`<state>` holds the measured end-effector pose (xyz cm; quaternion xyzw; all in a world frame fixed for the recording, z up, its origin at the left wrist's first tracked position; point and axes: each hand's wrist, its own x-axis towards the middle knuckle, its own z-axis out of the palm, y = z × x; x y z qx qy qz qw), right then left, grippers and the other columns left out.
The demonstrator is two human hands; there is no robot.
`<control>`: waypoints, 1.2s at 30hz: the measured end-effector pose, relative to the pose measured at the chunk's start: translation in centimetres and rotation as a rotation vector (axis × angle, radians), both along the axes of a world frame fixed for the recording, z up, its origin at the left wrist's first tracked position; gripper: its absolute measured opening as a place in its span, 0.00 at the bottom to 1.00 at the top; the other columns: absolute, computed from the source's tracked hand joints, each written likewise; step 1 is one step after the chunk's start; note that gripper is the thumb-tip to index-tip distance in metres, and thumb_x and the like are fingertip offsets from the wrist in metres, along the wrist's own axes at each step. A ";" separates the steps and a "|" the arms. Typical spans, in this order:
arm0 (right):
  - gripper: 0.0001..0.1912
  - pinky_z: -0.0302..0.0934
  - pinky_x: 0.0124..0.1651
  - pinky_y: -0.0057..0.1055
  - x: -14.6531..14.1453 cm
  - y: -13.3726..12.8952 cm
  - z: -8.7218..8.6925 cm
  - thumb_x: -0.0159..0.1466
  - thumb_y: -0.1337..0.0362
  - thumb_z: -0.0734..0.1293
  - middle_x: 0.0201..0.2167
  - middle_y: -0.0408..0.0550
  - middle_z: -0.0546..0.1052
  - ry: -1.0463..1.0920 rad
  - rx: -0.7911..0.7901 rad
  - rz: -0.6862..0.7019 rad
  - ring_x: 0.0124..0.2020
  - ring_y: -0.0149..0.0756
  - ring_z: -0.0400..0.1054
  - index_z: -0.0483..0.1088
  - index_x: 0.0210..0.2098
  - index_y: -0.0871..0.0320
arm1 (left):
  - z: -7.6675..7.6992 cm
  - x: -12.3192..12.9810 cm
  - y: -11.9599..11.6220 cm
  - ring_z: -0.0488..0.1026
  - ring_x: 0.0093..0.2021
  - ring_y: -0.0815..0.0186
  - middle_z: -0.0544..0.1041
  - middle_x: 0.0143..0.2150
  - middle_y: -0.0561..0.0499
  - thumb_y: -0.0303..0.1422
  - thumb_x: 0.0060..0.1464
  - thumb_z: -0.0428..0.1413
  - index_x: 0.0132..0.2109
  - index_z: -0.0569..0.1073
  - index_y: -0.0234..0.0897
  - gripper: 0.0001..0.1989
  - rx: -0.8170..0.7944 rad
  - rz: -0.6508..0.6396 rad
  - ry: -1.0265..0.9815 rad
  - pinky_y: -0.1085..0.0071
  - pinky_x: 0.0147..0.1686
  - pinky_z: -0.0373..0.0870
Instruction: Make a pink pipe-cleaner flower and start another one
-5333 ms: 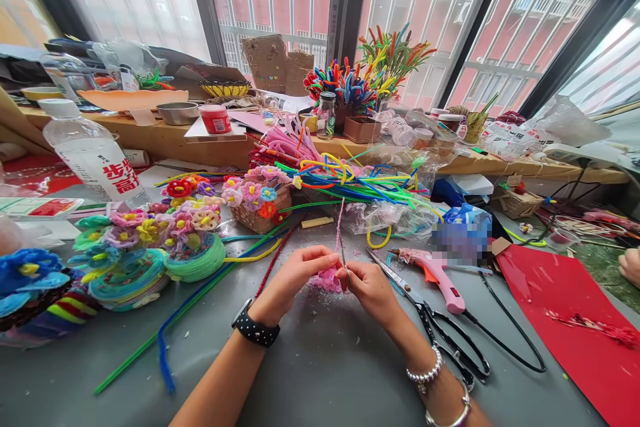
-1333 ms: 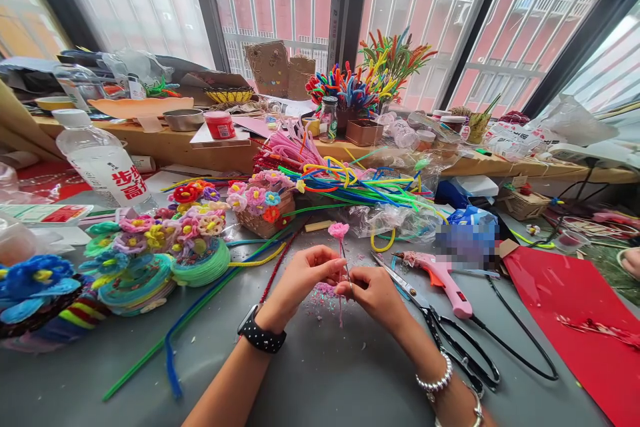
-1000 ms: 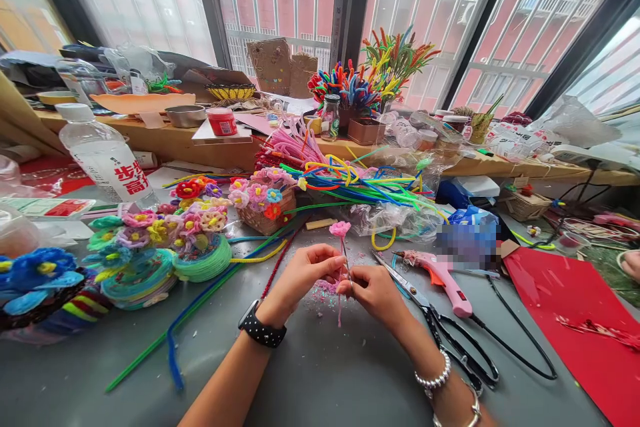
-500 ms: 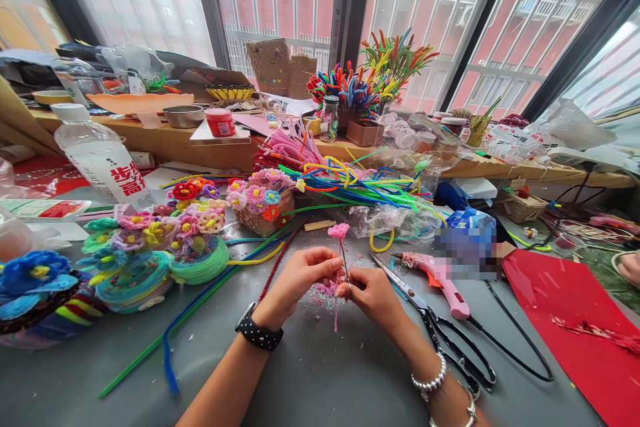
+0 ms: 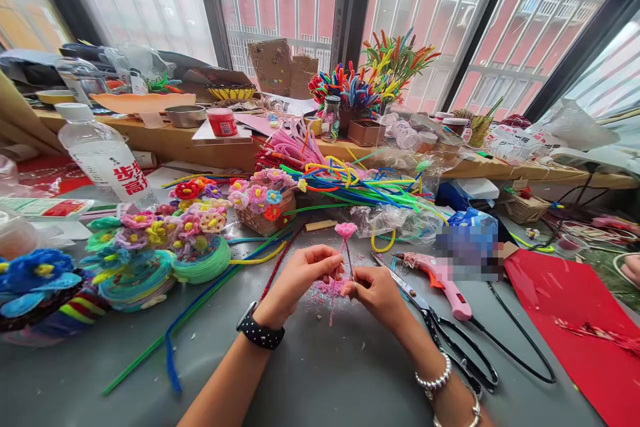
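A small pink fuzzy flower (image 5: 345,231) stands upright above my hands, on a thin dark stem (image 5: 349,259). My right hand (image 5: 377,293) is closed, its fingertips pinching the lower part of that stem. To the left, my left hand (image 5: 310,277) pinches a pink pipe cleaner (image 5: 331,310), whose tail hangs below the fingers; its upper part runs near the flower. Just behind the fingers, pink fuzzy scraps (image 5: 327,289) and glitter lie on the grey table (image 5: 320,380). How the strand joins the stem is hidden by the fingers.
Scissors (image 5: 440,333) and a pink glue gun (image 5: 453,293) with its cord lie to the right, near red sheets (image 5: 565,307). Finished flower pots (image 5: 203,260) and a bottle (image 5: 105,160) stand left. Loose pipe cleaners (image 5: 360,183) pile up behind.
The flower and its stem have shifted slightly right, together with my right hand. The stem now leans a little more, and the gap between my hands is slightly wider.
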<state>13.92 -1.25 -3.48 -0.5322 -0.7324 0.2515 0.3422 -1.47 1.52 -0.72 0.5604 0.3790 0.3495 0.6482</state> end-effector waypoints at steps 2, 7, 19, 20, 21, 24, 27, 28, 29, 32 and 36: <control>0.32 0.43 0.19 0.23 -0.1 0.0 0.0 0.52 0.39 0.53 0.10 0.39 0.58 0.004 -0.016 0.021 0.15 0.24 0.49 0.61 0.12 0.61 | 0.0 0.0 0.0 0.62 0.24 0.73 0.69 0.22 0.53 0.37 0.43 0.55 0.25 0.69 0.32 0.11 0.000 0.002 0.002 0.75 0.26 0.59; 0.32 0.44 0.20 0.24 -0.1 0.1 -0.1 0.52 0.39 0.52 0.10 0.40 0.58 -0.005 -0.047 -0.005 0.15 0.25 0.49 0.59 0.11 0.60 | 0.1 0.2 -0.1 0.63 0.24 0.72 0.69 0.22 0.53 0.38 0.43 0.55 0.25 0.69 0.32 0.11 -0.005 0.012 0.003 0.75 0.27 0.59; 0.34 0.43 0.20 0.24 0.0 0.1 -0.1 0.49 0.35 0.49 0.12 0.40 0.59 -0.004 -0.066 0.062 0.17 0.25 0.49 0.58 0.12 0.60 | 0.2 0.2 -0.1 0.64 0.25 0.72 0.70 0.24 0.52 0.37 0.43 0.55 0.27 0.70 0.32 0.10 -0.014 0.036 -0.025 0.76 0.27 0.60; 0.35 0.43 0.20 0.23 0.0 0.1 -0.1 0.48 0.34 0.47 0.13 0.40 0.59 -0.001 -0.077 0.089 0.17 0.25 0.49 0.58 0.13 0.61 | 0.2 0.2 -0.1 0.64 0.25 0.72 0.71 0.25 0.51 0.37 0.43 0.55 0.27 0.70 0.32 0.10 -0.024 0.040 -0.033 0.76 0.27 0.60; 0.36 0.43 0.20 0.23 0.0 0.0 -0.1 0.48 0.33 0.46 0.13 0.40 0.59 0.004 -0.089 0.112 0.18 0.25 0.49 0.59 0.14 0.61 | 0.2 0.2 -0.1 0.64 0.25 0.72 0.71 0.26 0.51 0.37 0.43 0.55 0.28 0.70 0.32 0.10 -0.037 0.042 -0.043 0.76 0.28 0.61; 0.37 0.44 0.21 0.23 0.0 0.0 -0.1 0.48 0.33 0.46 0.15 0.41 0.60 0.042 -0.130 0.151 0.19 0.26 0.50 0.61 0.16 0.62 | 0.2 0.2 -0.2 0.65 0.25 0.73 0.72 0.27 0.51 0.36 0.43 0.55 0.28 0.71 0.32 0.10 -0.068 0.041 -0.072 0.76 0.29 0.61; 0.38 0.46 0.21 0.23 -0.1 -0.1 0.0 0.47 0.33 0.46 0.15 0.41 0.61 0.093 -0.140 0.169 0.19 0.27 0.53 0.63 0.17 0.62 | 0.2 0.2 -0.3 0.65 0.25 0.73 0.72 0.26 0.50 0.36 0.43 0.55 0.28 0.71 0.32 0.10 -0.071 0.023 -0.079 0.75 0.28 0.61; 0.38 0.46 0.21 0.23 -0.1 -0.1 0.1 0.47 0.32 0.46 0.15 0.42 0.61 0.101 -0.137 0.167 0.19 0.27 0.53 0.63 0.17 0.62 | 0.2 0.2 -0.3 0.65 0.25 0.73 0.72 0.26 0.50 0.37 0.44 0.55 0.28 0.71 0.31 0.10 -0.071 0.017 -0.077 0.75 0.28 0.61; 0.38 0.46 0.21 0.23 -0.2 -0.1 0.1 0.47 0.33 0.46 0.15 0.42 0.62 0.104 -0.132 0.159 0.19 0.27 0.53 0.64 0.17 0.62 | 0.2 0.2 -0.3 0.65 0.25 0.73 0.72 0.27 0.50 0.37 0.44 0.55 0.28 0.71 0.31 0.10 -0.072 0.011 -0.075 0.75 0.29 0.61; 0.37 0.46 0.21 0.23 -0.3 -0.1 0.0 0.49 0.34 0.48 0.13 0.42 0.62 0.096 -0.123 0.104 0.18 0.27 0.54 0.64 0.15 0.62 | 0.1 0.2 -0.3 0.65 0.25 0.72 0.72 0.27 0.50 0.37 0.45 0.54 0.28 0.71 0.32 0.11 -0.060 0.006 -0.062 0.75 0.29 0.62; 0.34 0.46 0.20 0.23 -0.3 0.0 -0.3 0.50 0.37 0.52 0.10 0.41 0.61 0.075 -0.110 0.016 0.15 0.25 0.52 0.64 0.11 0.62 | -0.1 0.2 -0.1 0.66 0.25 0.72 0.72 0.27 0.50 0.38 0.45 0.54 0.28 0.70 0.31 0.11 -0.057 0.024 -0.049 0.75 0.28 0.62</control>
